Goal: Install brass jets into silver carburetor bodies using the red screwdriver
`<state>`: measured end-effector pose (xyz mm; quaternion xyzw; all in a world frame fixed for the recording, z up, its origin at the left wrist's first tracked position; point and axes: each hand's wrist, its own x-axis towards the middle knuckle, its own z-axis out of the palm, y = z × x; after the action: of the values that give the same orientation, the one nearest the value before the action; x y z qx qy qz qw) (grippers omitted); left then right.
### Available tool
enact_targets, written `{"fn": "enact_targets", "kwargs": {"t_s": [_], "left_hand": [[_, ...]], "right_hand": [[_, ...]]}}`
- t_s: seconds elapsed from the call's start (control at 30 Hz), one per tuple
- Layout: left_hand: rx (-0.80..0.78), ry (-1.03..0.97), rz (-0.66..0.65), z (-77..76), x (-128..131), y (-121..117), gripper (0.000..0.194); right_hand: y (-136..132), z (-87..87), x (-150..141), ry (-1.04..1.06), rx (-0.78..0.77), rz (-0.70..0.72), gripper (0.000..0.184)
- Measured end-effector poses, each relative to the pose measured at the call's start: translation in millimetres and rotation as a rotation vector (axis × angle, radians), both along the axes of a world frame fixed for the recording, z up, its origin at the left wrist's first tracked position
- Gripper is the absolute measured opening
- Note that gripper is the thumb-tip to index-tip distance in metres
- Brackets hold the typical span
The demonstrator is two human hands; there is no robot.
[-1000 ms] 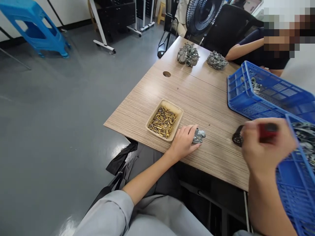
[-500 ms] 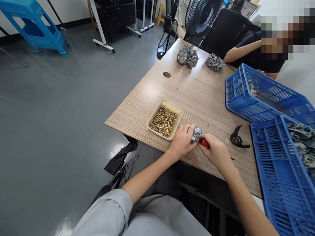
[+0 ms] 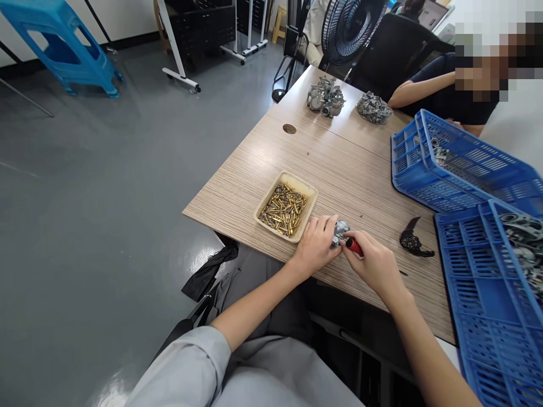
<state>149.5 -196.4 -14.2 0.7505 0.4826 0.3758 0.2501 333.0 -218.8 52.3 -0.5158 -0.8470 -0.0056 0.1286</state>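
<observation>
My left hand [image 3: 316,244] is closed over a small grey metal casting [image 3: 340,229] that rests on the wooden table [image 3: 339,169] near its front edge. My right hand [image 3: 373,263] grips a red-handled tool [image 3: 353,246] whose tip meets the casting. Just left of my hands sits a beige tray [image 3: 311,195] holding several small brass parts [image 3: 283,208].
A black wristwatch [image 3: 412,243] lies right of my hands. Two blue plastic crates [image 3: 458,164] [image 3: 492,294] with metal parts fill the right side. Two heaps of grey castings [image 3: 326,97] [image 3: 373,107] lie at the far end beside a seated person's arm [image 3: 418,90]. A fan [image 3: 350,25] stands behind.
My right hand came down from the crate on the right with the red-handled tool and set it against the casting. My left hand has stayed on the casting.
</observation>
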Motion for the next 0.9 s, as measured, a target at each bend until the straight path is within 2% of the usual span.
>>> {"fn": "enact_targets", "kwargs": {"t_s": [0.2, 0.3, 0.9], "left_hand": [[-0.051, 0.027, -0.014, 7.0, -2.1, -1.4, 0.070], [-0.068, 0.037, -0.020, 9.5, -3.0, -2.1, 0.069], [-0.051, 0.025, -0.010, 7.1, -1.3, -1.4, 0.067]], "right_hand": [[0.5, 1.0, 2.1, -0.022, 0.014, 0.043, 0.007], [0.7, 0.3, 2.9, -0.046, 0.037, 0.052, 0.010], [3.5, -1.4, 4.5, -0.116, 0.147, 0.129, 0.011]]}}
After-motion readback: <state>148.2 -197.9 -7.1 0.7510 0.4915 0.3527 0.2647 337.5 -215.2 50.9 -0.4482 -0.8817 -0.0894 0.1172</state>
